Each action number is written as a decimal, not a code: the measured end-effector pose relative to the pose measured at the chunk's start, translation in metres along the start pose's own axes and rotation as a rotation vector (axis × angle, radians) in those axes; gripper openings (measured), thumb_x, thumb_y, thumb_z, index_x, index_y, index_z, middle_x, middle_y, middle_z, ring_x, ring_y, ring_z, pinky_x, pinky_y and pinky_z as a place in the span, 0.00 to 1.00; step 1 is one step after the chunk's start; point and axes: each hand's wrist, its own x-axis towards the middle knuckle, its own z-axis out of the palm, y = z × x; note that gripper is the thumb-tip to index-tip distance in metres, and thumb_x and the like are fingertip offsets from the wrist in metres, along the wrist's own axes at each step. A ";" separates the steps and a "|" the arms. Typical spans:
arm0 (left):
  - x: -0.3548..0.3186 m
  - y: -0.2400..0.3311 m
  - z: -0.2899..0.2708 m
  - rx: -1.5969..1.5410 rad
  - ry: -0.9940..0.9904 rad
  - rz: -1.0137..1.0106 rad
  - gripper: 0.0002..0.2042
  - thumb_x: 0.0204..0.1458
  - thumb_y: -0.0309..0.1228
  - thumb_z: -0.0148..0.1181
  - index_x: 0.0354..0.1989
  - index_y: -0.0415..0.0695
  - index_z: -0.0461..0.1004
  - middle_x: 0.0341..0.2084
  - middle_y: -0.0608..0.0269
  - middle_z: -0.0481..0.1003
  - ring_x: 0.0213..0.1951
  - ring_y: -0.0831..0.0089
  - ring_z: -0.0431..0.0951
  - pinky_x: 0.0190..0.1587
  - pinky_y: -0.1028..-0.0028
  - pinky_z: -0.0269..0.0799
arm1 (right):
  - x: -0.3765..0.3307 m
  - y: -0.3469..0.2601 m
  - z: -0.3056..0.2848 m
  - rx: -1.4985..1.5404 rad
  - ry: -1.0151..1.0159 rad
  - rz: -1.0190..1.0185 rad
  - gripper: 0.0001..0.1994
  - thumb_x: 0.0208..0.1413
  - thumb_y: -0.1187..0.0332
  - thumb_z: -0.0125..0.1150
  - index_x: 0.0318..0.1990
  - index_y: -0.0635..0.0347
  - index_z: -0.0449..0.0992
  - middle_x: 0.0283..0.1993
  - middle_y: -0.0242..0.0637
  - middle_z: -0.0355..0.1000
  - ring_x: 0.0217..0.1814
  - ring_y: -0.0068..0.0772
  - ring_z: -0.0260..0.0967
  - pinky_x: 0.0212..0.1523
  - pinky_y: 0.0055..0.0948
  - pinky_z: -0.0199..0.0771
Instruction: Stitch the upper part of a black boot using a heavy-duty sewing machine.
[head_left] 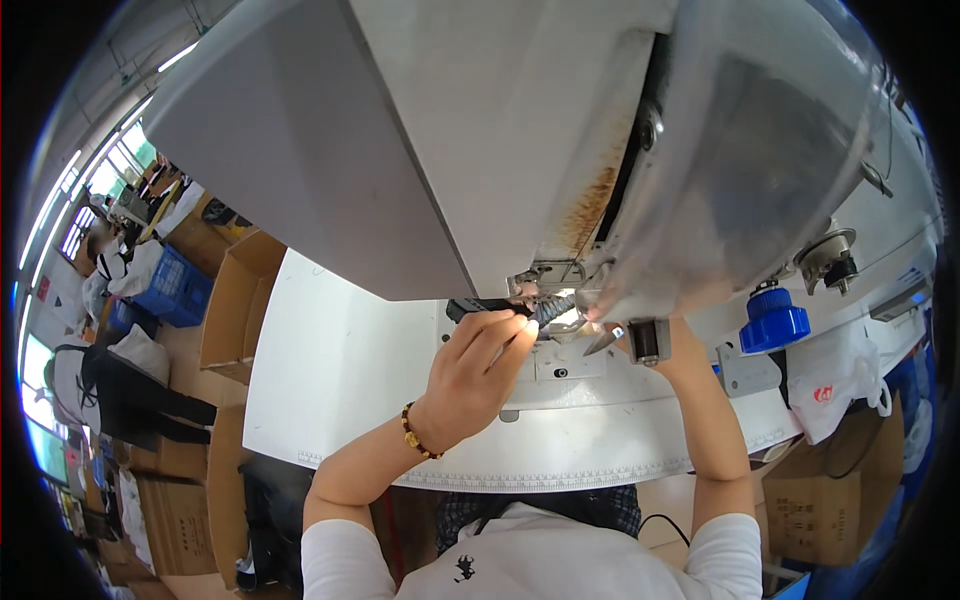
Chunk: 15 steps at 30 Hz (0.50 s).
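Note:
My left hand point(477, 372) is closed, with its fingertips pinching a narrow black strip point(490, 304), probably fabric, at the sewing area of a large white sewing machine point(500, 130). The strip reaches toward the metal presser parts point(545, 277), beside a dark ribbed piece point(556, 310). On the other side of these parts is my right hand point(682, 350), partly hidden behind a dark metal cylinder point(649, 342). A pointed silver blade point(603, 341), like that of thread snips, sticks out from its fingers, which hardly show.
The white table point(330, 390) has a ruler marked along its curved front edge. A blue knob point(774, 322) and a thread tensioner point(828, 258) project at the right, near a white plastic bag point(835, 385). Cardboard boxes point(240, 305) stand left; a person point(120, 395) bends farther off.

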 end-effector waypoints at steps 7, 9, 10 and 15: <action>0.003 -0.001 -0.004 0.016 -0.029 0.058 0.11 0.32 0.18 0.58 0.29 0.34 0.72 0.29 0.59 0.69 0.33 0.67 0.71 0.31 0.75 0.72 | -0.005 0.005 0.000 0.179 0.026 -0.103 0.12 0.38 0.79 0.60 0.35 0.59 0.74 0.33 0.33 0.72 0.33 0.24 0.69 0.32 0.21 0.69; 0.001 -0.003 -0.005 0.035 -0.022 0.055 0.11 0.32 0.17 0.57 0.29 0.35 0.72 0.29 0.60 0.69 0.33 0.67 0.71 0.32 0.75 0.72 | 0.002 -0.008 -0.006 0.399 -0.117 0.300 0.17 0.38 0.68 0.66 0.39 0.50 0.74 0.40 0.34 0.71 0.44 0.34 0.68 0.47 0.32 0.67; 0.002 -0.002 -0.003 0.040 -0.010 0.058 0.11 0.31 0.17 0.57 0.29 0.35 0.72 0.29 0.61 0.69 0.33 0.68 0.71 0.32 0.75 0.72 | 0.001 -0.005 -0.006 0.395 -0.116 0.303 0.17 0.38 0.68 0.66 0.39 0.50 0.74 0.40 0.34 0.71 0.44 0.34 0.68 0.47 0.32 0.67; -0.001 -0.008 -0.003 0.002 -0.034 0.030 0.13 0.30 0.17 0.57 0.30 0.38 0.73 0.30 0.62 0.71 0.35 0.69 0.71 0.35 0.75 0.70 | 0.006 -0.015 -0.012 0.046 -0.132 0.141 0.14 0.41 0.61 0.63 0.39 0.43 0.74 0.40 0.30 0.71 0.45 0.32 0.67 0.48 0.33 0.66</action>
